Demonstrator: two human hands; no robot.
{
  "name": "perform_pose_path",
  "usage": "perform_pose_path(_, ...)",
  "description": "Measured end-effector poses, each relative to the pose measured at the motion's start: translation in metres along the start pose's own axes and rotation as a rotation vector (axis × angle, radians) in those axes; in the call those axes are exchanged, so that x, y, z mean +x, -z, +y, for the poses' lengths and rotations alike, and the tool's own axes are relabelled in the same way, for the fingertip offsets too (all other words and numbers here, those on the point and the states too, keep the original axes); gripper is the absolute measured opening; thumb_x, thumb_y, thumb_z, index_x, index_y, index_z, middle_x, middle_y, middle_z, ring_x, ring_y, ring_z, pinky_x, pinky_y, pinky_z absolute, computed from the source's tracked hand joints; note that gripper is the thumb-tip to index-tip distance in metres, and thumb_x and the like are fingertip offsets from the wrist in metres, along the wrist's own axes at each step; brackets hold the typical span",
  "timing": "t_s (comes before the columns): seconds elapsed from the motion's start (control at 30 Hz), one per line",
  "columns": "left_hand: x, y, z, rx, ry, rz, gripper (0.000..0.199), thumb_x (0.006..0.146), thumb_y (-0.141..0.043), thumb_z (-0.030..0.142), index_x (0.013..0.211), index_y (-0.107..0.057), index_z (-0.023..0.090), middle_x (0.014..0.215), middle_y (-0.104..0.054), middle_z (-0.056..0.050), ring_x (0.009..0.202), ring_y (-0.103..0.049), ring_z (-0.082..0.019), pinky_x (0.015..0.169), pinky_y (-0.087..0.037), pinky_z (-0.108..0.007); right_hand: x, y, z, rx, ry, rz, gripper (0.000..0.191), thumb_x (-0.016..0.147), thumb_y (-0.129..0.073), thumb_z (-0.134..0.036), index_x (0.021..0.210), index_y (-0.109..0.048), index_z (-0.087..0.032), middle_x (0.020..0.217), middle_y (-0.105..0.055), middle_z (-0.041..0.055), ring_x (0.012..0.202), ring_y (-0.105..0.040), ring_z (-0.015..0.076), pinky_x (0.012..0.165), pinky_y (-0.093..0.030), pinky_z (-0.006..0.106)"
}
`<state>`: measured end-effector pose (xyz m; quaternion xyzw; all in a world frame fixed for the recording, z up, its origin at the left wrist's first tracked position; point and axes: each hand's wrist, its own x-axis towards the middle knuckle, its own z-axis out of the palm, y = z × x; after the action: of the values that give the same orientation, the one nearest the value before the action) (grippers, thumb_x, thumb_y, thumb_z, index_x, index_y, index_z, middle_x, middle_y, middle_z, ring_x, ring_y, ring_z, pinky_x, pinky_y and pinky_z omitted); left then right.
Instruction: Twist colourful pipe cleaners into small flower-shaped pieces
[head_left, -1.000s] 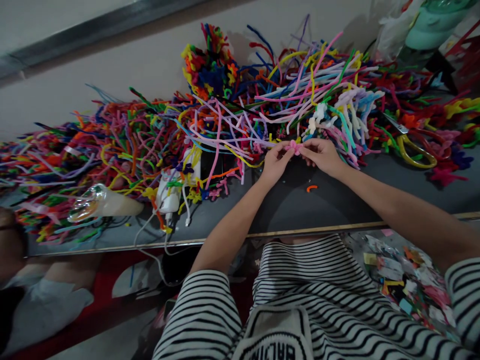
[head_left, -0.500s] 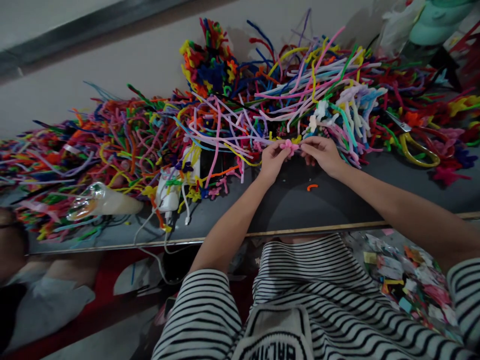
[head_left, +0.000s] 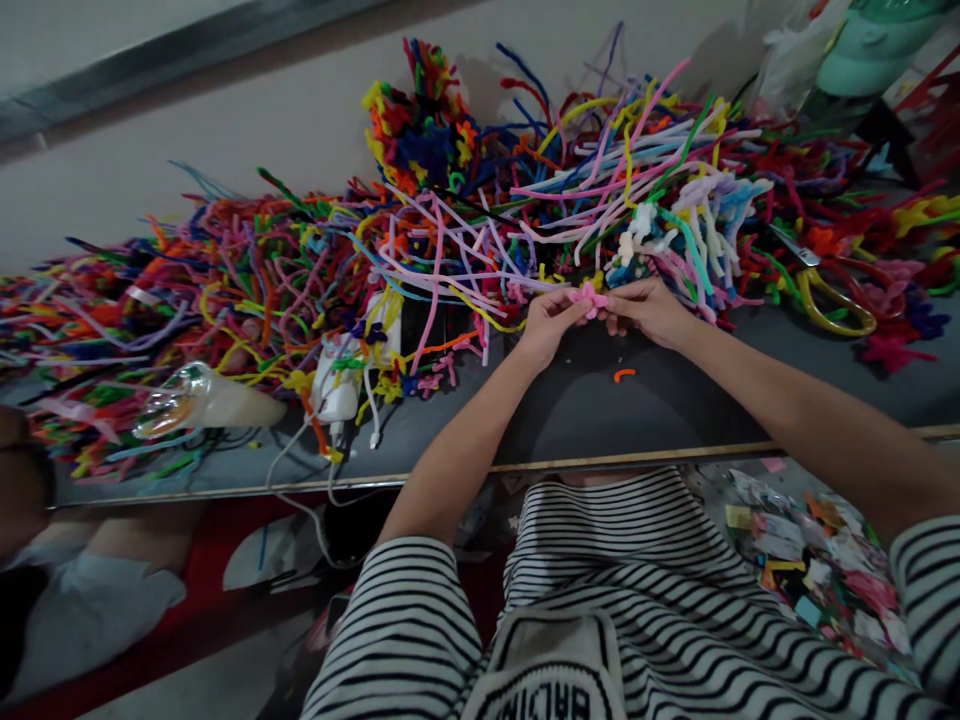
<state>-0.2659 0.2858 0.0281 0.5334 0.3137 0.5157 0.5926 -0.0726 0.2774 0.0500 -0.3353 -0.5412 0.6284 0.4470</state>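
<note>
A small pink pipe-cleaner flower (head_left: 588, 299) is pinched between my two hands over the front part of the dark table (head_left: 600, 420). My left hand (head_left: 551, 325) grips it from the left with thumb and forefinger. From the right, my right hand (head_left: 649, 308) pinches its near edge, fingers curled closed. A short orange pipe-cleaner piece (head_left: 624, 375) lies on the table just below the hands. Behind them spreads a heap of pipe cleaners (head_left: 465, 240) in many colours, with a bunch of pale flower stems (head_left: 705, 220) beside my right hand.
Yellow-handled scissors (head_left: 825, 290) lie at the right. To the left are a plastic bottle (head_left: 225, 402) and a white power strip (head_left: 337, 390) with a cable hanging over the table edge. Paper scraps (head_left: 817, 560) litter the floor; another person's leg (head_left: 135, 550) shows at left.
My right hand has come in closer to the left and now touches the pink flower. The flower has turned and shows more of its petals.
</note>
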Motion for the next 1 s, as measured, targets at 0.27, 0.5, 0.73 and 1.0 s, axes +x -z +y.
perform_pose_path(0.27, -0.005, -0.003, 0.003, 0.149, -0.031, -0.096, 0.049, 0.067, -0.092, 0.062, 0.082, -0.076, 0.018, 0.072, -0.072, 0.000, 0.065, -0.064, -0.010, 0.064, -0.052, -0.024, 0.001, 0.005, -0.004, -0.083, -0.022, -0.064, 0.038, 0.054, -0.101, -0.046, 0.067, -0.080, -0.017, 0.054, -0.068, 0.0021, 0.047, -0.059, 0.0102, 0.044, -0.046, 0.021)
perform_pose_path(0.5, -0.009, -0.005, 0.007, 0.192, -0.108, -0.085, 0.047, 0.071, -0.090, 0.059, 0.074, -0.070, 0.017, 0.073, -0.073, 0.000, 0.069, -0.067, -0.010, 0.074, -0.056, -0.026, -0.001, 0.003, -0.004, -0.090, -0.002, -0.056, 0.038, 0.052, -0.102, -0.039, 0.070, -0.079, -0.016, 0.064, -0.074, 0.0028, 0.049, -0.061, 0.0098, 0.044, -0.048, 0.021)
perform_pose_path(0.73, -0.007, -0.006, 0.001, 0.373, -0.207, 0.082, 0.043, 0.076, -0.085, 0.058, 0.080, -0.075, 0.017, 0.073, -0.071, 0.000, 0.066, -0.059, -0.009, 0.067, -0.049, -0.024, 0.000, 0.002, -0.003, -0.044, -0.019, -0.049, 0.043, 0.064, -0.097, -0.048, 0.077, -0.071, -0.016, 0.060, -0.067, -0.0012, 0.047, -0.061, 0.0101, 0.040, -0.046, 0.020)
perform_pose_path(1.0, -0.003, -0.005, -0.004, 0.440, -0.278, 0.118, 0.049, 0.086, -0.073, 0.066, 0.102, -0.075, 0.020, 0.096, -0.076, -0.005, 0.084, -0.069, -0.016, 0.081, -0.056, -0.031, 0.004, -0.001, 0.004, -0.124, -0.004, 0.034, 0.046, 0.065, -0.096, -0.052, 0.080, -0.070, -0.017, 0.067, -0.070, 0.0001, 0.046, -0.059, 0.0092, 0.036, -0.042, 0.020)
